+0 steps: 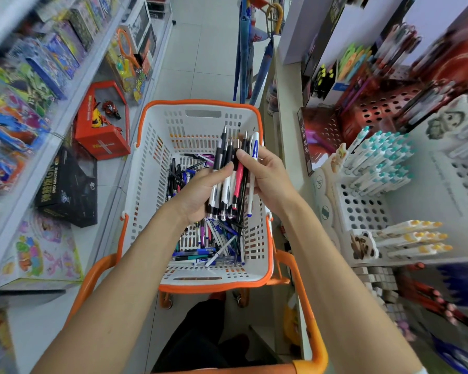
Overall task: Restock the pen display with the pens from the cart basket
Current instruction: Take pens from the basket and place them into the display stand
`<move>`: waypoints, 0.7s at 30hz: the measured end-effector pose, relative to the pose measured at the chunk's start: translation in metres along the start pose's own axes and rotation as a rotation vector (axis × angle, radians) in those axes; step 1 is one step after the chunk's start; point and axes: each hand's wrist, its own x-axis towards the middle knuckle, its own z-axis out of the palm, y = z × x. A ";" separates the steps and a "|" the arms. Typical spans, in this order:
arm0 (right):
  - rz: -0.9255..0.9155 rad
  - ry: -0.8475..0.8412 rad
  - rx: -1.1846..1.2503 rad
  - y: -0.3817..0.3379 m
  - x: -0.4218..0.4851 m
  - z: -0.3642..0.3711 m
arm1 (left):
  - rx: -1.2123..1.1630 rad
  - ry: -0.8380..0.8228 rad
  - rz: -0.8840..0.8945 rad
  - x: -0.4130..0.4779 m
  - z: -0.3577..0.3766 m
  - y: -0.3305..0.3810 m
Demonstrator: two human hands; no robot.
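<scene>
A bundle of pens (231, 171), black, white and one pink, stands upright above the cart basket (149, 168), a white basket with an orange rim. My left hand (200, 188) grips the bundle from the left with the thumb across it. My right hand (268, 174) holds it from the right, fingers curled around the pens. Several loose pens (214, 247) lie on the basket floor below. The pen display (362, 209), a white rack with round holes, stands on the right shelf with teal-capped pens (384, 160) and yellow-capped pens (411, 236) in it.
A red perforated pen rack (373, 109) stands further back on the right shelf. Toy boxes (103, 122) fill the shelves on the left. The orange cart handle (314, 344) runs around the basket near me. Umbrellas (246, 55) hang at the aisle's far end.
</scene>
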 end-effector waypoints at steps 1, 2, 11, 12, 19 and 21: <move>-0.003 0.009 -0.009 0.000 0.000 0.000 | -0.020 -0.014 -0.012 0.000 0.000 0.000; -0.005 0.016 -0.009 0.001 0.001 0.000 | -0.041 -0.030 -0.029 -0.001 0.001 0.001; 0.001 -0.004 0.082 0.002 0.008 -0.001 | -0.027 -0.002 -0.006 0.004 -0.005 -0.006; 0.008 0.002 0.088 0.003 0.009 -0.002 | -0.035 0.002 -0.017 0.005 -0.006 -0.006; 0.008 0.018 0.064 0.005 0.012 -0.006 | -0.005 0.000 0.003 0.008 -0.008 -0.004; 0.006 0.015 0.044 0.005 0.013 -0.008 | 0.022 -0.001 -0.019 0.009 -0.009 -0.003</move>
